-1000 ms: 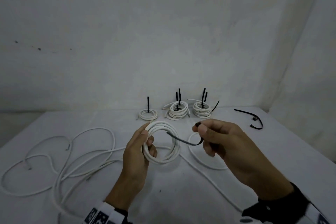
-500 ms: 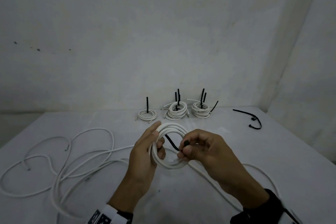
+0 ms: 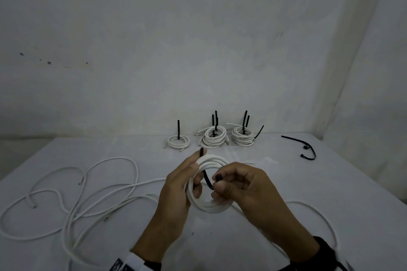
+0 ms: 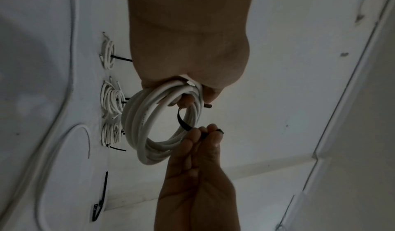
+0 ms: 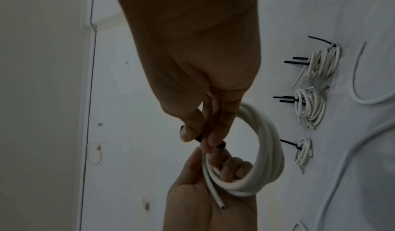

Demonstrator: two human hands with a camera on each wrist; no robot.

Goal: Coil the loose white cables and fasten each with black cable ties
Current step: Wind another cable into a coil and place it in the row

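My left hand (image 3: 176, 187) grips a coiled white cable (image 3: 208, 185) upright above the middle of the table (image 3: 330, 182), while my right hand (image 3: 242, 187) pinches a black cable tie (image 3: 208, 179) threaded through the coil's opening. Loose white cable (image 3: 88, 193) sprawls across the table's left side, with one strand looping near the right edge. Three tied coils (image 3: 214, 137) sit along the far edge against the wall, spare black ties (image 3: 305, 146) lying toward the right corner.

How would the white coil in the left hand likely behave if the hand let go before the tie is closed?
The coil would probably spring open, since only the left hand bunches its turns. The black tie bends easily, so it looks floppy.
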